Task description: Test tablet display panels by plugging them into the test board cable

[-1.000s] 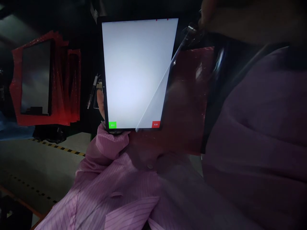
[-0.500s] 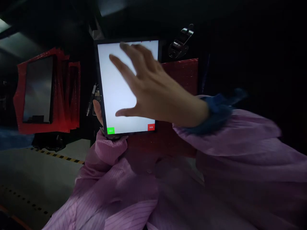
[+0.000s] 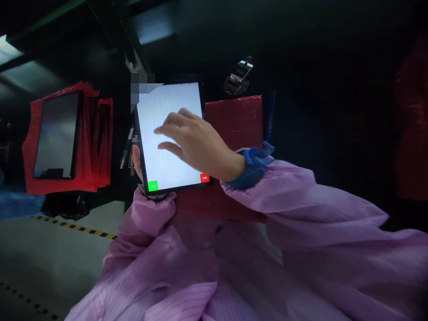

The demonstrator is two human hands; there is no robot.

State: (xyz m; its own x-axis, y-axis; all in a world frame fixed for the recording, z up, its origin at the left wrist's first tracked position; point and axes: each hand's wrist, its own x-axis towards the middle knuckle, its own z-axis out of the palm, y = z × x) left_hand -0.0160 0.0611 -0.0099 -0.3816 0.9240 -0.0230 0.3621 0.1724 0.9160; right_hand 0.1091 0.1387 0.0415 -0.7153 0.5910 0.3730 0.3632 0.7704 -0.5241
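Swiping lit tablet [image 3: 160, 147] screen: right hand [image 3: 197, 145] fingers spread, touching glass; left hand [image 3: 136, 158] grasping edge at 9 o'clock. Judged next: press corner button.

Room dark, lighting low. Overhead beam [image 3: 50, 18] greenish, running diagonally at upper left. Pale panel [image 3: 6, 49] lit at far left edge. Floor [image 3: 43, 258] grey, smooth, marked with yellow-black hazard stripe [image 3: 73, 227] and faint dashed line lower left. Red racks [image 3: 93, 133] upright at left, dark glass panel [image 3: 56, 133] within. Metal clamp [image 3: 238, 78] on dark rear wall. Blurred red shape [image 3: 413, 125] far right.
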